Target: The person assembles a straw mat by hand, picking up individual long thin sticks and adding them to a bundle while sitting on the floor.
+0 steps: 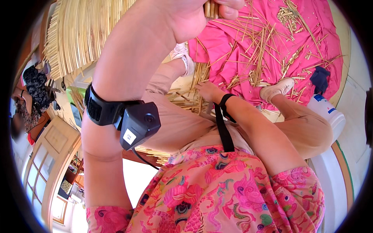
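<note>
My left hand (223,8), raised at the top edge and partly cut off, is closed around several short, straw-coloured stalks (211,9); their cut ends show by the fingers. Lower down, between my legs, my right hand (208,91) reaches into a pile of loose stalks (186,100). Its fingers look curled on the stalks there, though the fingertips are small and partly hidden. A black strap with a small black camera (140,122) sits on my left forearm. Another black band (226,105) circles my right wrist.
A pink cloth (229,37) strewn with stalks and cut pieces (288,21) spreads at the upper right. At the upper left lies a mat of aligned stalks (83,31). A white tub (330,116) and dark cloth (320,79) are right; a door (50,143) stands left.
</note>
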A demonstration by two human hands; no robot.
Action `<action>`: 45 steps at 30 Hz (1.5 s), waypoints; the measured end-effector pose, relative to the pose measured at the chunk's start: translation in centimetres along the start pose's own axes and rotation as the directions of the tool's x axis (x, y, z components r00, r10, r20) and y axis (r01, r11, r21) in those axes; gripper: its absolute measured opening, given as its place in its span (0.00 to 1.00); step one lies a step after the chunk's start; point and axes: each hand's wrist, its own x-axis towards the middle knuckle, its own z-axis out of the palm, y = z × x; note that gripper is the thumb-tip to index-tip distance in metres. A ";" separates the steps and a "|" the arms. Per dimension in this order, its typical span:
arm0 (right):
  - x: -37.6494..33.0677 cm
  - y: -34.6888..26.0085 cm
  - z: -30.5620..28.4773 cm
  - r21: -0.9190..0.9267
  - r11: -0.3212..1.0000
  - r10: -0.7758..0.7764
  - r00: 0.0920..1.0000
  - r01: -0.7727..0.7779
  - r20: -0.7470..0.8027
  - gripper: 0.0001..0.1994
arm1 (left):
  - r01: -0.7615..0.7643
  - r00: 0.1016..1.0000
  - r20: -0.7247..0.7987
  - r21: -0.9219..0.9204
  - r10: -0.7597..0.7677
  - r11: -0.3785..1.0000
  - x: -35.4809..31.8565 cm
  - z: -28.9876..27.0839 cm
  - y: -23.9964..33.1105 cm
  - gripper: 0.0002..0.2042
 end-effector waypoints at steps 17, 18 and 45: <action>7.7 4.6 -4.5 0.581 0.598 0.705 0.707 -0.552 -0.053 0.14 | -0.053 0.997 -0.066 -0.136 0.044 0.989 -0.2 0.8 1.1 0.14; 8.0 4.7 -4.7 0.597 0.577 0.709 0.704 -0.557 -0.029 0.15 | -0.073 0.996 -0.064 -0.097 0.067 0.993 -0.2 0.6 1.0 0.14; 1.9 13.9 -11.3 0.365 0.521 0.815 0.321 -0.772 -0.483 0.22 | -0.011 0.995 -0.098 -0.227 -0.012 0.974 -0.1 1.2 1.9 0.15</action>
